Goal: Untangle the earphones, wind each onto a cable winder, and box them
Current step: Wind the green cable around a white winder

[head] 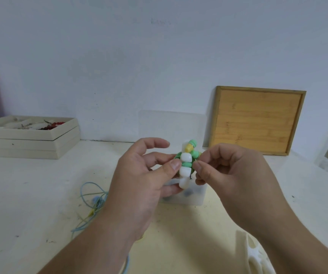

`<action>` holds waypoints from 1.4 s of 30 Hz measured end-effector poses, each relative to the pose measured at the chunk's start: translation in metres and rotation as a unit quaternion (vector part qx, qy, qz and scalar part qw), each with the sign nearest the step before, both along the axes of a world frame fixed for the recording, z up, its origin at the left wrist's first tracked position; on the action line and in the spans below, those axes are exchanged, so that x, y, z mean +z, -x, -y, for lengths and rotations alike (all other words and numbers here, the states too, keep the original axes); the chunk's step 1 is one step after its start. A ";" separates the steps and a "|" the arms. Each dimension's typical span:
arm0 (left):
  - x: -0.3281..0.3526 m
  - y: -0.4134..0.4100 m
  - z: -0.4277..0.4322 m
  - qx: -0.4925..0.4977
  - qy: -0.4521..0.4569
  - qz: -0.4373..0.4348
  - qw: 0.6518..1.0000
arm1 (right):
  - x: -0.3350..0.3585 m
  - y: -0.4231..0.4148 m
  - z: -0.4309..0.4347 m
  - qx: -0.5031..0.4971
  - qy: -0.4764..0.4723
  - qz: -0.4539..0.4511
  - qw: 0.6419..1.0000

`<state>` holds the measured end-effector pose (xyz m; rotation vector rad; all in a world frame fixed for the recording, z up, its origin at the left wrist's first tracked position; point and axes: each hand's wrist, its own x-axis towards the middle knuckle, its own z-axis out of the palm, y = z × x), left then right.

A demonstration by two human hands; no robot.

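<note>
While left hand grips winder — right hand pinches it | both aloft

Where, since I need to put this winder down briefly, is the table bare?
Bare table lies left, between the stacked trays and the blue cable, and right, in front of the wooden board. It is crowded under the left hand and right hand, where the clear box sits, and near the white winder bottom right.

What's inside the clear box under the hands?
The clear box shows a few dark blobs through its wall, unidentifiable. The left hand and white winder cover its opening.
</note>
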<state>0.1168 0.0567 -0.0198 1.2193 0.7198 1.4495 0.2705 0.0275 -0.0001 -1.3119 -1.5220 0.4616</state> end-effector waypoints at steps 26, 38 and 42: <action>0.001 0.011 -0.014 0.084 0.058 -0.005 0.995 | -0.001 -0.019 -0.016 -0.002 0.047 -0.174 0.984; 0.006 -0.004 -0.057 0.189 0.031 -0.265 0.945 | -0.013 -0.037 -0.031 -0.089 0.094 -0.192 0.973; 0.012 -0.018 -0.072 0.244 -0.064 -0.522 0.815 | -0.013 -0.036 -0.030 -0.078 0.099 -0.188 0.974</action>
